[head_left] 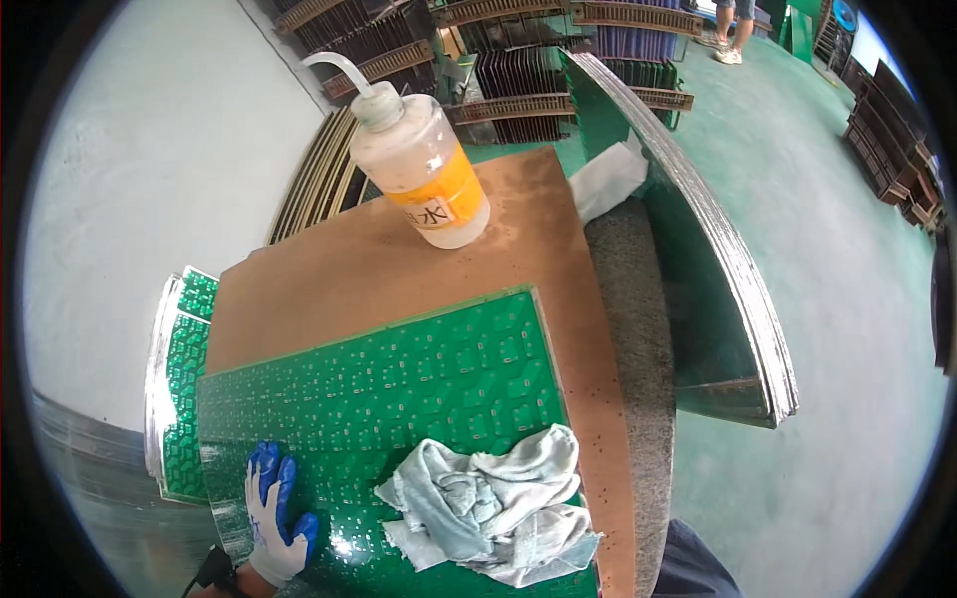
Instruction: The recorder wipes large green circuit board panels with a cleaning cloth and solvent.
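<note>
My left hand [271, 518], in a white glove with blue-coated fingers, lies on the lower left of a green circuit board panel [439, 359]. Its fingers are stretched out, thumb apart, and nothing is in them. The panel is covered in rows of small pads and shines wet or glossy near the hand. A crumpled pale grey-green cloth [488, 503] rests on the panel's lower right, apart from my left hand. No part of my right hand shows. Behind the panel, a clear squeeze bottle [424, 169] with a bent spout and an orange label stands upright on the brown board [299, 284].
At the right, a stack of large panels [708, 249] leans on edge beside the grey bench side [638, 289], with a white wrap [610, 179] at its far end. More green panels [187, 389] stand at the left. Racks [518, 105] fill the back; a person's legs [736, 30] show far right.
</note>
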Demonstrator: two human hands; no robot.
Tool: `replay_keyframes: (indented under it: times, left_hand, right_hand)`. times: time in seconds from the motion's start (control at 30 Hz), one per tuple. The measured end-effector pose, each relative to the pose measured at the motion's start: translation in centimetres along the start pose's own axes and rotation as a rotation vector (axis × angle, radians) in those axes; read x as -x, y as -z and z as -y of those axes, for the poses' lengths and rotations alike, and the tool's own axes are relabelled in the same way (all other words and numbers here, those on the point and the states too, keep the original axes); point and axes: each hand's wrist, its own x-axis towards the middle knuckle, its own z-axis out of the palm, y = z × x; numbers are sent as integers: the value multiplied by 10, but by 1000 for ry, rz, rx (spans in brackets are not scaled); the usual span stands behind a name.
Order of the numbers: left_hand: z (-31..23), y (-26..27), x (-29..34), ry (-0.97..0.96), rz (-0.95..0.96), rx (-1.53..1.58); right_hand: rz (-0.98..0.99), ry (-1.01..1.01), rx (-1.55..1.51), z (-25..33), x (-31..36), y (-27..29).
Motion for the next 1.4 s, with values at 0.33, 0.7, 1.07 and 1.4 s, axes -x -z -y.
replay_keyframes:
  times: [0.33, 0.7, 1.07, 1.4]
  left_hand:
    - [-13, 2, 9, 82, -72, 20]
    - [11, -29, -23, -19, -393, -8]
    - [13, -31, 3, 31, -359, 36]
    - [3, -26, -7, 33, -326, 25]
  right_hand:
    - [71, 101, 20, -15, 36, -33]
    - [323, 387, -55, 9, 126, -21]
    - [54, 705, -622, 143, 332, 77]
    - [125, 836, -306, 250, 418, 145]
